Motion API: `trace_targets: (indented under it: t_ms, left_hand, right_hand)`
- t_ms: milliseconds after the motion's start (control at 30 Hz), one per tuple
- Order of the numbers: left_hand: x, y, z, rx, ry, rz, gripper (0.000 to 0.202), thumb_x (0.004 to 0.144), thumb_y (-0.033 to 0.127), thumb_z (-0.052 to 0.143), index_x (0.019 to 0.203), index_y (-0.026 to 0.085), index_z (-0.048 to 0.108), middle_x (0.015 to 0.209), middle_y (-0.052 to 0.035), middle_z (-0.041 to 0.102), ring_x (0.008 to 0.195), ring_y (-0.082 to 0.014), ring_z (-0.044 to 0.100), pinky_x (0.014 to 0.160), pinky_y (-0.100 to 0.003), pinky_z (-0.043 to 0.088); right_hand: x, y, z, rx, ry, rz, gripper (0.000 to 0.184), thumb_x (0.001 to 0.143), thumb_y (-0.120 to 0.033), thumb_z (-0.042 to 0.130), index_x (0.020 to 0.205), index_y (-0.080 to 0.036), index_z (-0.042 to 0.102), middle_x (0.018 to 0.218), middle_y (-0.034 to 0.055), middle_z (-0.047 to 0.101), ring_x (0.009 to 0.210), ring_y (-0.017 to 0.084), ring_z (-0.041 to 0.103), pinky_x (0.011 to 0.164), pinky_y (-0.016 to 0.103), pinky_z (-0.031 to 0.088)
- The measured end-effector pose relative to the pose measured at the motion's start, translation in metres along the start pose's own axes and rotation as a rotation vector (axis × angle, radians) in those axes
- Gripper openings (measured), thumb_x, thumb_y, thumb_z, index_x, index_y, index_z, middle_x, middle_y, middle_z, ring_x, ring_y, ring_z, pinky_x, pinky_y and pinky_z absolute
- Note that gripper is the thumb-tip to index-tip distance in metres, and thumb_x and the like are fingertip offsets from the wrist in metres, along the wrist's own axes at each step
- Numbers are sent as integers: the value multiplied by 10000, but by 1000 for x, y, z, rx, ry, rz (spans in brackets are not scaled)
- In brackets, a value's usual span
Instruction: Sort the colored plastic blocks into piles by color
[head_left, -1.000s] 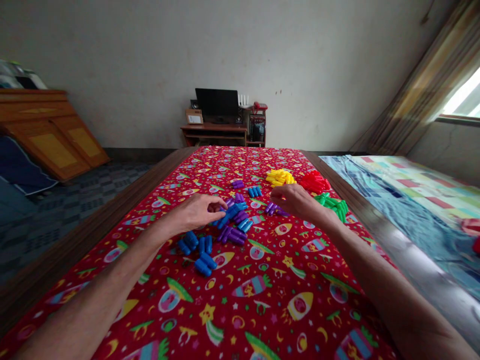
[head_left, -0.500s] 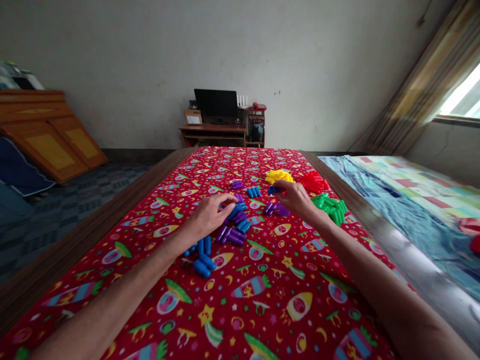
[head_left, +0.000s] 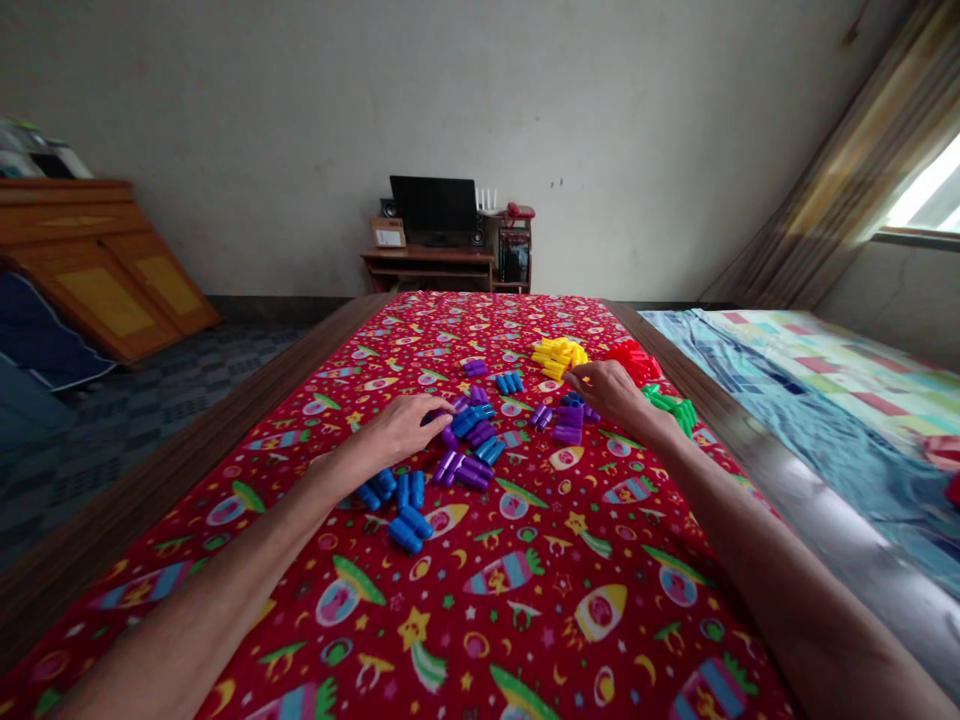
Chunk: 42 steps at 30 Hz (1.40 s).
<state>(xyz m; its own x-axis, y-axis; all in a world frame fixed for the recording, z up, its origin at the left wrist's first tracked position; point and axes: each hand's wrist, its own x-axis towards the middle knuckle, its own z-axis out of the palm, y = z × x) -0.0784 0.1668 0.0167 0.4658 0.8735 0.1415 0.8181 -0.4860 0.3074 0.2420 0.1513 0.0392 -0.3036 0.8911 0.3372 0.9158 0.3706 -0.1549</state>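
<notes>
My left hand (head_left: 411,425) is over the left side of a pile of purple and blue plastic pieces, its thumb and fingers apart around a dark gap. Short rounded blue pieces (head_left: 472,418) and purple pieces (head_left: 480,432) lie in that pile. My right hand (head_left: 609,390) has its fingers bent down and together; what they hold, if anything, is hidden. Just below its fingertips lie dark blue pieces (head_left: 572,398), beside a purple group (head_left: 568,424). More blue pieces (head_left: 406,532) lie nearer me, by my left forearm.
Yellow pieces (head_left: 556,355), red pieces (head_left: 637,358) and green pieces (head_left: 676,406) form heaps around my right hand. Small purple (head_left: 474,368) and blue (head_left: 509,383) groups lie farther back. A red patterned cloth (head_left: 540,620) covers the table.
My left hand has drawn back leftward from the middle of the pile. My right hand, which held a blue piece, has moved right; blue pieces now show below its fingers.
</notes>
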Motion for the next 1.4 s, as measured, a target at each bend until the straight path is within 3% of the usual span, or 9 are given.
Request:
trace_targets:
  t_ms: [100, 200, 367, 500, 700, 900, 1133, 1267, 1400]
  left_hand:
    - [0, -4, -4, 9, -2, -38, 397, 845, 368, 414, 1028, 203, 725, 1065, -62, 742, 1001, -245, 671, 892, -306, 489]
    - [1, -9, -8, 15, 9, -79, 397, 813, 341, 428, 1006, 190, 740, 1055, -66, 746, 975, -249, 679, 883, -304, 488]
    - [0, -9, -8, -52, -69, -66, 350, 789, 365, 471, 948, 227, 751, 950, -19, 764, 895, -232, 689, 818, -280, 497]
    - [-6, -3, -7, -40, -180, -14, 413, 763, 488, 553, 1027, 226, 732, 1019, -45, 744, 922, -251, 682, 796, -283, 509]
    - [-11, 10, -9, 62, -264, -37, 539, 682, 346, 651, 1202, 204, 648, 1075, -69, 716, 980, -252, 669, 828, -276, 512]
    - [-14, 3, -16, -18, -351, -95, 625, 642, 239, 647, 1266, 233, 607, 1019, -25, 730, 870, -217, 685, 727, -238, 523]
    - [-12, -3, -17, 60, -347, -62, 514, 624, 252, 684, 1138, 230, 685, 1066, -54, 716, 969, -252, 666, 804, -273, 516]
    - [-10, 1, -17, 49, -356, -5, 462, 642, 303, 675, 1099, 240, 702, 987, -29, 725, 901, -237, 673, 771, -264, 516]
    - [-10, 5, -25, 27, -254, -31, 439, 637, 331, 682, 1058, 215, 720, 982, -40, 729, 900, -245, 670, 788, -280, 513]
  right_hand:
    - [2, -14, 4, 80, 19, -105, 399, 972, -293, 403, 653, -139, 586, 544, -6, 471, 499, 81, 292, 526, 254, 226]
    - [-1, -40, 17, 158, -8, -259, 363, 973, -269, 406, 686, -146, 592, 592, 7, 510, 537, 87, 365, 559, 238, 284]
    - [-12, -83, 55, 133, -118, -551, 218, 937, -159, 448, 1072, -119, 614, 982, 119, 616, 839, 162, 554, 733, 271, 421]
    - [-16, -91, 69, 84, -113, -550, 331, 929, -115, 431, 1246, -120, 525, 1102, 143, 580, 923, 187, 557, 778, 302, 449]
    - [-17, -85, 66, 230, -42, -588, 167, 951, -176, 431, 1047, -142, 564, 1002, 111, 613, 886, 174, 553, 806, 307, 443]
    - [-18, -82, 78, 381, 78, -404, 182, 963, -251, 459, 1016, -142, 595, 884, 83, 660, 792, 154, 584, 745, 266, 437]
    - [0, -94, 79, 375, -127, -321, 227, 877, -197, 569, 1075, -162, 674, 908, 69, 708, 785, 151, 612, 695, 234, 411]
    - [6, -100, 67, 365, -199, -165, 244, 800, -193, 637, 1028, -164, 719, 790, 34, 691, 672, 131, 570, 602, 223, 358]
    - [11, -86, 40, 318, -91, -87, 166, 802, -203, 622, 906, -147, 739, 756, 31, 664, 670, 118, 540, 596, 222, 329]
